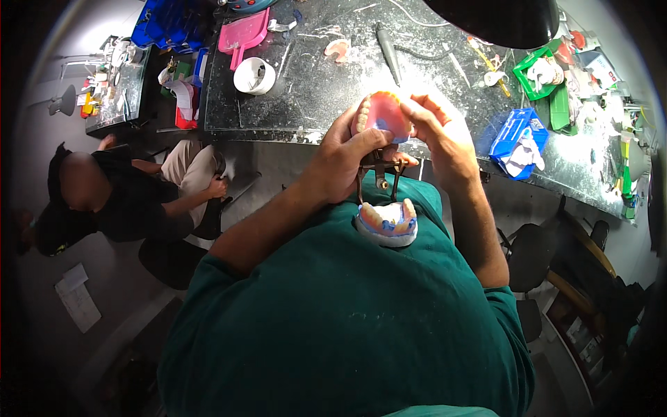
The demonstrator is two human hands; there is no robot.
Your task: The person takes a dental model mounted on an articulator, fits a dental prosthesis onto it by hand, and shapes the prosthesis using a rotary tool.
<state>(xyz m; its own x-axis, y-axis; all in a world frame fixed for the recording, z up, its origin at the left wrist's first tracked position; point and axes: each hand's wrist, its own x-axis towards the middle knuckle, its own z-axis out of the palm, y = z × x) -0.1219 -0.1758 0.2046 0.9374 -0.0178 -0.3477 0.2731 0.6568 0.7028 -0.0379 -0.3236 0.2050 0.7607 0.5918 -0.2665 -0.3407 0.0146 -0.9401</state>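
Both my hands grip a pink upper denture (382, 115) with cream teeth and some blue material, raised at the bench edge. My left hand (337, 160) curls round its left side, thumb across the lower middle. My right hand (448, 142) pinches its right side with thumb and fingers. The denture is on a dark metal articulator (382, 179), which hangs open. Its other half carries a white plaster cast (385, 238) with a row of teeth in pink and blue material, against my green top.
The speckled bench (306, 90) holds a handpiece (385, 52), white tub (255, 76), pink dustpan (240, 35), a small pink piece (337, 50) and blue bins (517, 142). A dark lamp head (493, 17) hangs over it. A person (118, 194) in dark clothes sits at my left.
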